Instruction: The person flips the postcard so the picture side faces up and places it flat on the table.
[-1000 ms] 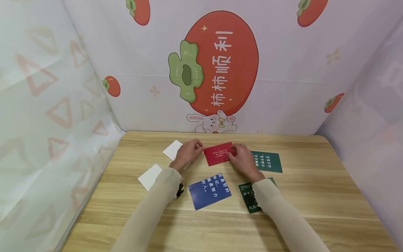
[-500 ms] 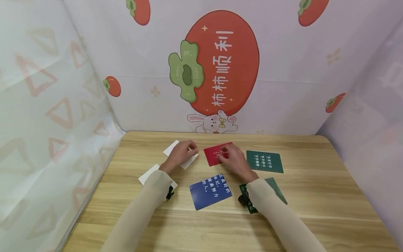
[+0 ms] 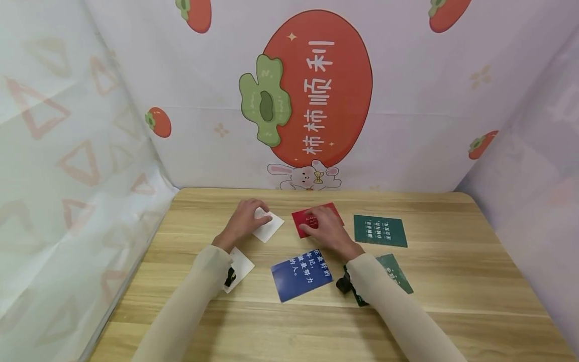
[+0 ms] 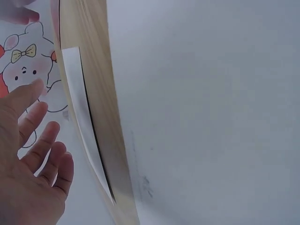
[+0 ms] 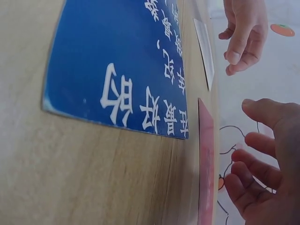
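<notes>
My left hand (image 3: 241,222) hovers by a white card (image 3: 271,229) at the table's back left, fingers loosely bent with nothing between them. Beneath its wrist lies a second white card (image 3: 243,265), partly hidden by the sleeve; this one fills much of the left wrist view. Over a red card (image 3: 334,208) I hold my right hand (image 3: 326,229), which hides part of the card's lettering. In the right wrist view the right hand (image 5: 262,164) appears apart from the red card (image 5: 206,164), its fingers relaxed. A blue card (image 3: 296,281) with white characters lies between the forearms.
A teal card (image 3: 380,231) with white text lies right of the right hand. Two green cards overlap near the right forearm: a lighter one (image 3: 394,269) and a darker one (image 3: 362,300), mostly covered by the sleeve. A persimmon-printed cloth (image 3: 407,151) rises behind the wooden table (image 3: 452,271).
My left hand has drawn back leftward from the red card, uncovering the back white card. My right hand has shifted slightly left over the red card. The cards stay in place.
</notes>
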A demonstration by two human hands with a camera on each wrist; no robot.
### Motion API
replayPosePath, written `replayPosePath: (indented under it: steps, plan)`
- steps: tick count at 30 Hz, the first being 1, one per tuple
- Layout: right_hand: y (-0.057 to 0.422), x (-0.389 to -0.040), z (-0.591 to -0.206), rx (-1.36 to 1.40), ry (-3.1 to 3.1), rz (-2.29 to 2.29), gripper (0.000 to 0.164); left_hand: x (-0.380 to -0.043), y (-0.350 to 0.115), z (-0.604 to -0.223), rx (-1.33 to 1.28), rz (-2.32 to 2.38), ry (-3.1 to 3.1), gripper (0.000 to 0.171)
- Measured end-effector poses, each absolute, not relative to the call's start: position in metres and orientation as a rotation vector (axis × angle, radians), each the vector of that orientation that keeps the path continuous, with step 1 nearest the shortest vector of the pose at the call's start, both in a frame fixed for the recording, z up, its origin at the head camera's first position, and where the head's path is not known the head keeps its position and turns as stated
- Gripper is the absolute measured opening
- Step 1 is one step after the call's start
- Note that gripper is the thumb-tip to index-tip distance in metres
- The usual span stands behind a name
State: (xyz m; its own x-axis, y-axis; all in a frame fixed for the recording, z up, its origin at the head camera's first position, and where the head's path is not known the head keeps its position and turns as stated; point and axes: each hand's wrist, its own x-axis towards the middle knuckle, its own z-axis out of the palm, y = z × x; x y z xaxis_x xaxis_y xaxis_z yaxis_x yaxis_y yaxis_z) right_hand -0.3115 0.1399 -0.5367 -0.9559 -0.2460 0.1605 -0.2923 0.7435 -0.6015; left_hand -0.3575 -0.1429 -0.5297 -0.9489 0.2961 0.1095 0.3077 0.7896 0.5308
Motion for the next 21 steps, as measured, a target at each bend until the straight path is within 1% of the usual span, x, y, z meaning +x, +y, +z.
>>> replayPosePath:
  steps: [13,21]
  plan:
    - [0.124,-0.316,-0.543,0.6,-2.897,0.978,0.056,-0.358,-0.173,-0.539,-0.515,-0.852,-2.923,0.03]
    - [0.115,-0.32,-0.542,0.698,-2.883,0.94,0.057,-0.36,-0.187,-0.54,-0.516,-0.856,-2.923,0.026]
